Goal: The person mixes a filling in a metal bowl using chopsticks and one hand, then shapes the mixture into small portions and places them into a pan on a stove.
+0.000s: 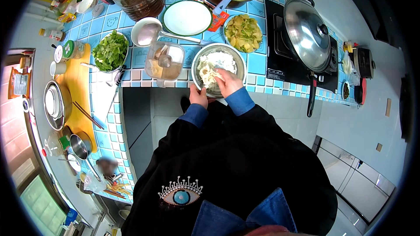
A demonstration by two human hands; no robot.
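A stainless-steel mixing bowl (243, 67) sits at the front edge of the tiled counter. Inside it lies rough, pale dough (207, 72), with loose white flour (221, 59) along the far side. My left hand (199, 97) grips the near left rim of the bowl, thumb on the inner side. Reaching in from the right, my right hand (229, 81) has its fingers curled against the dough; part of the dough is hidden behind them. Just left of the bowl stands a clear divided seasoning box (164, 62) holding powders.
Cooked potato slices (243, 32) fill a plate behind the bowl. A lidded wok (306, 36) rests on the black cooktop (275, 52), its handle projecting past the counter edge. Chopped greens (111, 52), a white ladle (146, 32) and a cleaver (103, 95) are leftward.
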